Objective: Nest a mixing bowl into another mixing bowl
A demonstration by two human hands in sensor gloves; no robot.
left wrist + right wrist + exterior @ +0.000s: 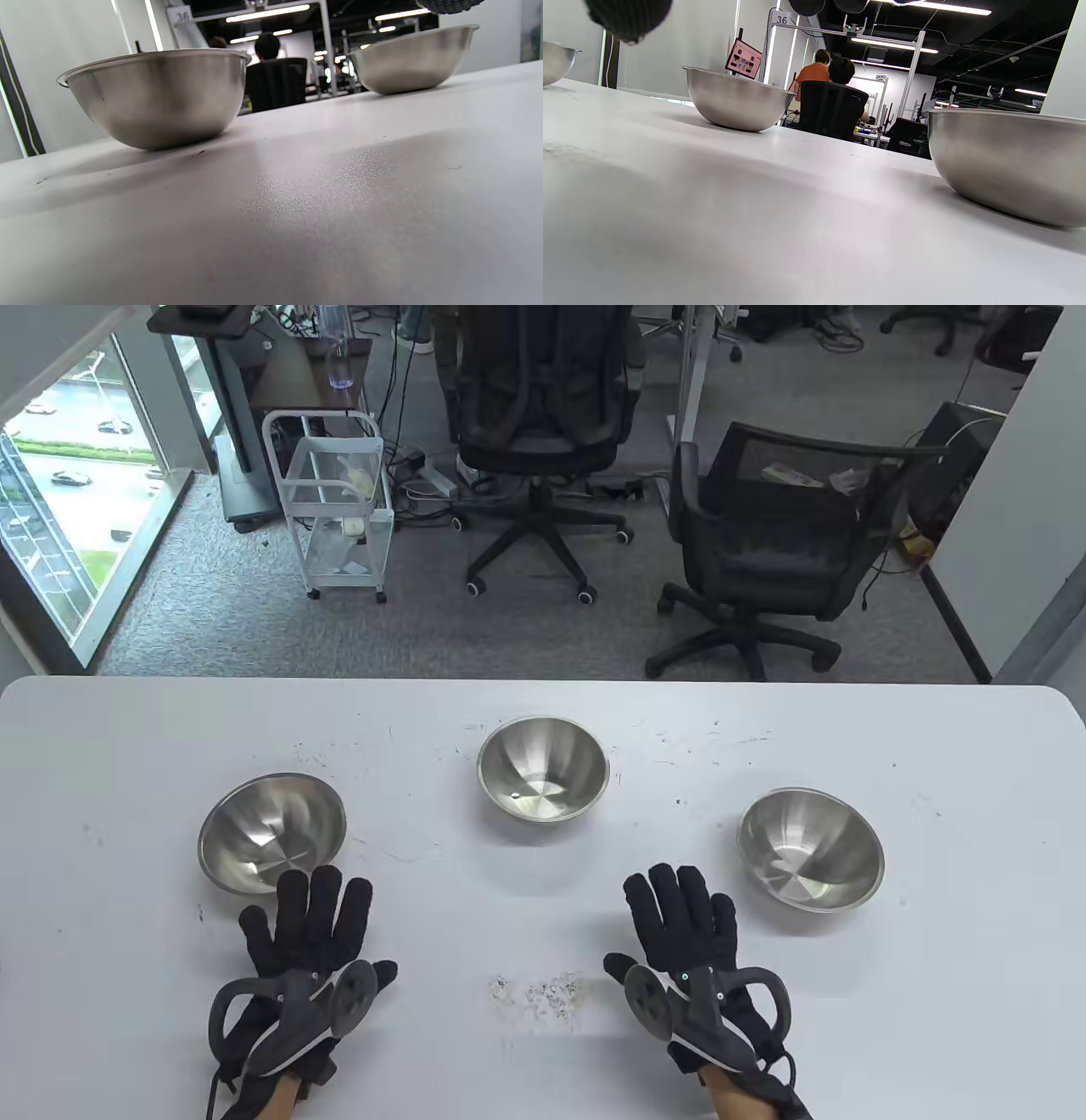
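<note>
**Three steel bowls upright, both hands flat and empty**

The middle bowl (543, 769) stands mouth-up on the white table (848, 1027), round, brushed steel, rolled rim; the left bowl (271, 832) and right bowl (810, 848) sit nearer the person on either side of it, well apart; left hand (310, 942) and right hand (691, 937) lie spread, holding nothing.

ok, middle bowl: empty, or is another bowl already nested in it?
Empty. The middle bowl stands upright with its bare steel bottom showing in the table view; the left bowl and right bowl sit apart on the table.
</note>
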